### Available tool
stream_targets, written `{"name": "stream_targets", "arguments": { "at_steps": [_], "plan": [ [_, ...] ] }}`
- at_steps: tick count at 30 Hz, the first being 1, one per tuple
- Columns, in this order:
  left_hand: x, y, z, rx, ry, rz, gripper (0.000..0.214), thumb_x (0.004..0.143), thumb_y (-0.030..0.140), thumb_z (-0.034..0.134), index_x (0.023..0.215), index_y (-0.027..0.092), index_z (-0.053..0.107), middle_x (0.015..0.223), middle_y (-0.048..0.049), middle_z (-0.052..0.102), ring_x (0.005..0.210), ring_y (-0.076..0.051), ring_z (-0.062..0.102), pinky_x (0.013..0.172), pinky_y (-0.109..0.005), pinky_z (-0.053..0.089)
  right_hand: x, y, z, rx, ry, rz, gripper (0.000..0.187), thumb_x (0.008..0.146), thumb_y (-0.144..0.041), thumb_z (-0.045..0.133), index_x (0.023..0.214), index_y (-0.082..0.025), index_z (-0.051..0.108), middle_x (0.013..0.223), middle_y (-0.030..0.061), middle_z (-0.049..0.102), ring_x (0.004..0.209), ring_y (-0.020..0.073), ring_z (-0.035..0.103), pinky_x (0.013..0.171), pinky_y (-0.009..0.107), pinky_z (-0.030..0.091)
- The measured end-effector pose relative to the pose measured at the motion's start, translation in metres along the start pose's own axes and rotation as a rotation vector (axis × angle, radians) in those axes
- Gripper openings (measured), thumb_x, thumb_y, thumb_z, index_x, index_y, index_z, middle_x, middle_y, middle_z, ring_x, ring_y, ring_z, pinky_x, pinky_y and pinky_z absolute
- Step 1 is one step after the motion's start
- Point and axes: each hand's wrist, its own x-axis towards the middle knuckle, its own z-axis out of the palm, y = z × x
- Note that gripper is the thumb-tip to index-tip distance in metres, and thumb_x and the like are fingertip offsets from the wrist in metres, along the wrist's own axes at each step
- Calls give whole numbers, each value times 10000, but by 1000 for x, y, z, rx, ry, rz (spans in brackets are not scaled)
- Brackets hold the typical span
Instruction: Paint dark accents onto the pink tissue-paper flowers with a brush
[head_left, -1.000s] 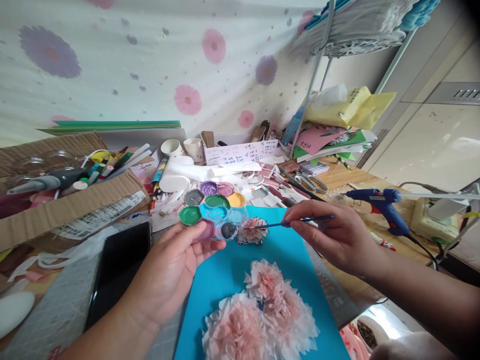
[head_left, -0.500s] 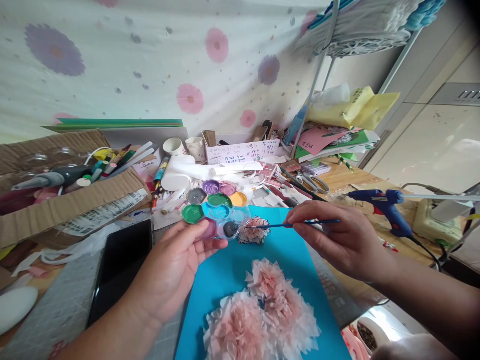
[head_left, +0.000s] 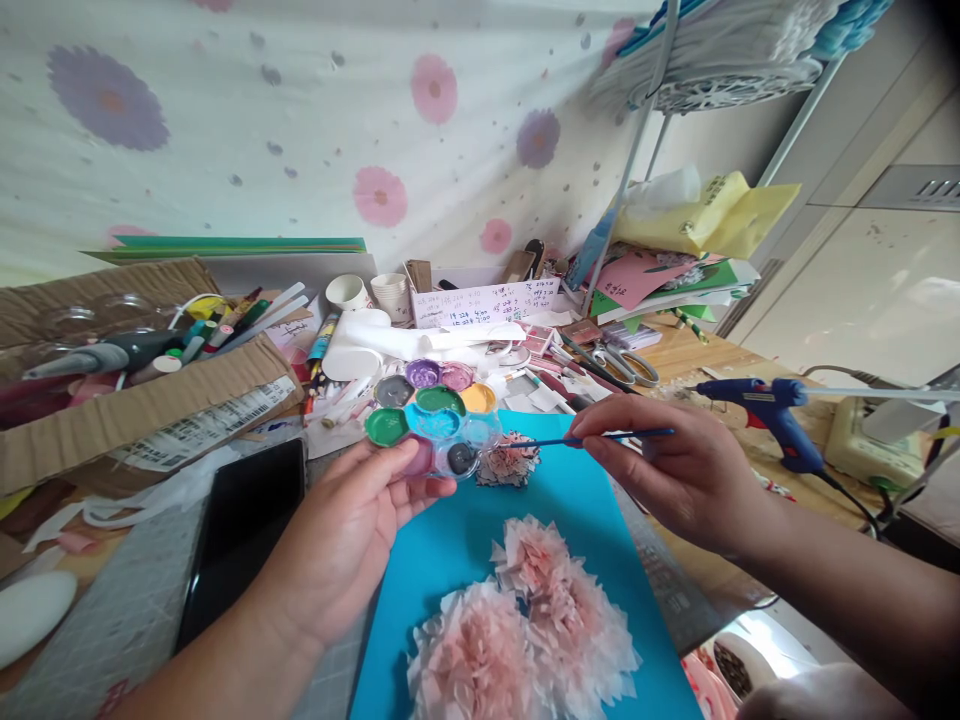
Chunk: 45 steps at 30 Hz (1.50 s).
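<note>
My left hand (head_left: 356, 530) grips the near left edge of a flower-shaped paint palette (head_left: 436, 423) whose round wells hold green, blue, purple, yellow and dark paint. In my right hand (head_left: 667, 470), a thin blue paintbrush (head_left: 547, 441) is pinched between thumb and fingers, its tip close to the palette's right edge by the dark well. I cannot tell whether the tip touches the palette. Beneath lies a blue sheet of card (head_left: 427, 570) bearing pink-and-white tissue paper flowers (head_left: 480, 650). A small dark-edged pink flower (head_left: 510, 462) sits just behind the brush, partly covered by it.
A black phone (head_left: 244, 540) lies left of the card, near a cardboard box (head_left: 150, 420) of pens and tools. To the right are a blue glue gun (head_left: 776, 405) and scissors (head_left: 626, 365). Paper cups (head_left: 347, 293) and scraps crowd the back.
My right hand has shifted slightly left and up, and the paintbrush tilts a little differently. The palette and my left hand stay where they were.
</note>
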Motion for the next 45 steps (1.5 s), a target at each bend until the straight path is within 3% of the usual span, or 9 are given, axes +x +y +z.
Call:
{"name": "stream_targets", "arguments": {
  "at_steps": [6,21,29,38,45],
  "plan": [
    [2,0,2,-1,0,2,158,665,220,840,764,168,728,761,-34,743,729,-201,682,678,-365,629,0,0,1,-56,-25,-69,86,899,-159,593,873,-195,667,783,64,770,674,169,725,619,271,566],
    [1,1,1,3,1,-5,138,681,217,832,744,164,722,743,-28,740,709,-196,689,687,-360,622,-3,2,-4,-50,28,-45,95,912,-194,594,867,-186,677,809,89,785,711,188,749,620,271,578],
    [-1,1,1,6,-11,2,107,712,202,812,761,166,723,746,-20,744,733,-196,690,704,-363,623,-5,2,-5,-34,-10,-65,78,906,-156,594,892,-192,662,816,73,775,716,179,741,642,279,585],
    [0,-1,1,19,-5,0,82,765,213,773,763,164,708,767,-34,751,703,-204,714,703,-360,617,-8,-10,-7,-78,-98,-274,141,887,-57,588,957,-172,631,831,98,756,746,183,725,662,291,586],
    [0,-1,0,17,1,-3,72,770,210,764,768,166,708,766,-33,750,692,-206,722,700,-358,620,-10,-10,-3,-203,-85,-364,116,895,-73,617,958,-170,613,823,92,767,750,196,738,669,302,588]
  ]
}}
